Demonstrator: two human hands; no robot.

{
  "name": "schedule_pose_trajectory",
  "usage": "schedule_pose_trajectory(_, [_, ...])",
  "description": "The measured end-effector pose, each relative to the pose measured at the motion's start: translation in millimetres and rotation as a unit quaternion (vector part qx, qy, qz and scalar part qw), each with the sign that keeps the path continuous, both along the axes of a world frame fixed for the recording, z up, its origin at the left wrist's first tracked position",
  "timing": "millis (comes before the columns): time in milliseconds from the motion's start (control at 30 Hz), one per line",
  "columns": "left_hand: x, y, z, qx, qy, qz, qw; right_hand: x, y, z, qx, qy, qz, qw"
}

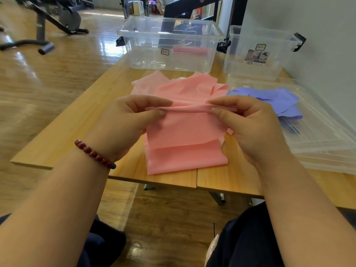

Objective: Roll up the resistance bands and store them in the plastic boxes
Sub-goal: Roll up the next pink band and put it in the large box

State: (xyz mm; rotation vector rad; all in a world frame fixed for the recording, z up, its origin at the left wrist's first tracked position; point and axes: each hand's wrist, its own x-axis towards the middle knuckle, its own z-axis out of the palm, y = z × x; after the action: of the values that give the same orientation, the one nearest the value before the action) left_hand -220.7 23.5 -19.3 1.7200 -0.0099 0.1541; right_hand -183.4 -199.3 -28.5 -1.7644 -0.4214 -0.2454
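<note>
Head view: your left hand and right hand each pinch, between thumb and forefinger, the thin rolled edge of the flat pink rubber resistance band, one hand at each end of the roll. The unrolled length lies folded on the light wooden table. A crumpled purple resistance band rests on a clear plastic lid at the right. Behind stand a large clear plastic box (a rolled reddish band lies inside it) and a smaller clear plastic box. A dark red bead bracelet circles your left wrist.
</note>
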Motion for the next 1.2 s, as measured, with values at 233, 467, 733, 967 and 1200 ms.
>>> schedule_pose_trajectory(233, [-3.6,-2.1,4.6,-0.091,0.040,-0.038,0.994,-2.6,0.7,2.0,-0.006,-0.031,0.003,1.000])
schedule_pose_trajectory(467, [-1.3,-1.2,0.2,-0.065,0.007,-0.019,0.998,-0.7,-0.5,0.6,-0.011,-0.020,0.010,1.000])
schedule_pose_trajectory(733, [1.5,-2.3,-2.0,-0.040,0.000,0.001,0.999,1.2,-0.6,-1.6,-0.028,0.013,-0.004,1.000])
schedule_pose_trajectory(967, [3.1,-4.1,-2.4,-0.044,-0.019,0.009,0.999,5.1,-3.6,-1.2,0.036,0.000,0.000,0.999])
schedule_pose_trajectory(1200, [3.0,-0.1,-0.2,-0.042,-0.002,-0.023,0.999,7.3,-4.7,-1.3,0.127,0.103,0.051,0.985])
